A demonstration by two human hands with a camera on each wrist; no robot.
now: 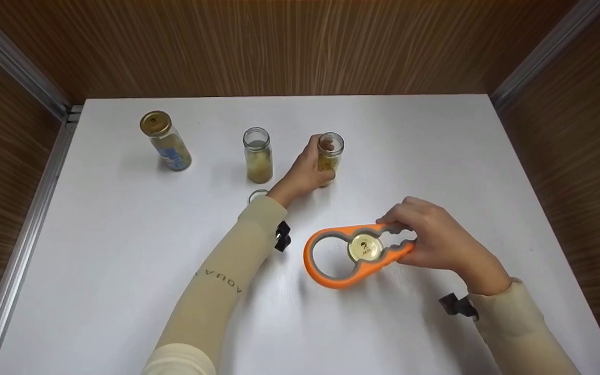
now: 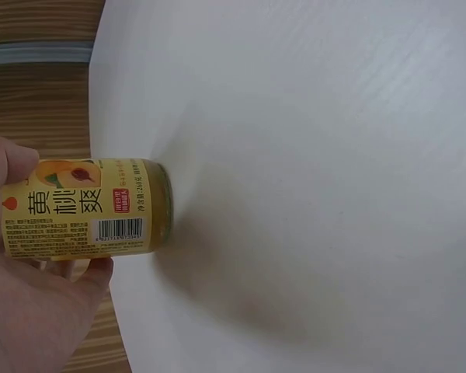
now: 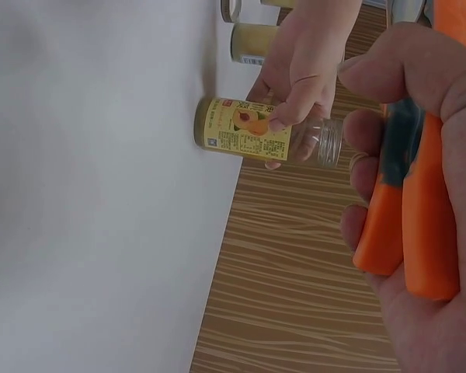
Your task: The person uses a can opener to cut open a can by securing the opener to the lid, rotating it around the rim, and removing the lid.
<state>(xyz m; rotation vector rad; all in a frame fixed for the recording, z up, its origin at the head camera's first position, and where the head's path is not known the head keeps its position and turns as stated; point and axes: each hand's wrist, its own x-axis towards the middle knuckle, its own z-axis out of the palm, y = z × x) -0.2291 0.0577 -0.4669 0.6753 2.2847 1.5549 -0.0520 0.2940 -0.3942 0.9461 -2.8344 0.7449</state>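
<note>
My left hand [image 1: 302, 174] grips an uncapped glass jar [image 1: 330, 147] round its side. Its yellow label [image 2: 78, 206] carries a peach picture, and its bare threaded mouth [image 3: 331, 143] shows in the right wrist view. Closer to me, my right hand [image 1: 433, 237] holds the handles of an orange and grey jar opener [image 1: 326, 284]. A gold lid [image 1: 365, 247] sits within the opener's grey-lined opening, held up in front of the jar. In the right wrist view, fingers [image 3: 365, 132] curl round the orange handles.
A second uncapped jar [image 1: 259, 162] with pale contents stands left of my left hand. A loose lid [image 1: 258, 195] lies before it, partly hidden by my wrist. Farther left stands a jar with a gold lid [image 1: 155, 123]. Wood-grain panels [image 1: 279, 49] enclose the white table [image 1: 97, 234].
</note>
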